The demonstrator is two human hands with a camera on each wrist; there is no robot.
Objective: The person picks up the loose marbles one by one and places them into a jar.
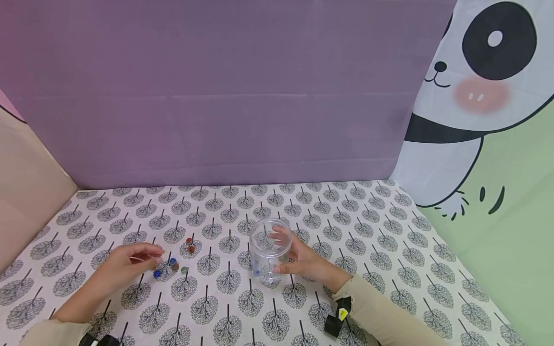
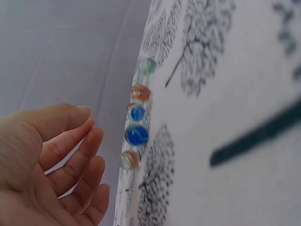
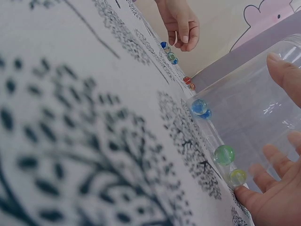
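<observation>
My left hand (image 1: 130, 262) hovers over the tree-print cloth, fingers loosely curled, nothing in the palm (image 2: 61, 160). Just off its fingertips lie several loose marbles: a clear-orange one (image 2: 130, 160), two blue (image 2: 137, 135), an orange (image 2: 140, 92) and a green (image 2: 147, 65). Two red marbles (image 1: 190, 244) sit a little farther back. My right hand (image 1: 303, 262) grips a clear plastic jar (image 1: 270, 250) standing upright at mid-table, thumb and fingers (image 3: 277, 160) on its wall. Inside the jar lie a blue marble (image 3: 199, 107), a green one (image 3: 224, 154) and a yellowish one (image 3: 237, 177).
The tablecloth (image 1: 372, 226) runs back to a purple backdrop (image 1: 225, 96). A panda-print curtain (image 1: 480, 96) hangs on the right and a beige wall (image 1: 26, 182) stands on the left. Small black cameras sit on both wrists (image 1: 338, 317).
</observation>
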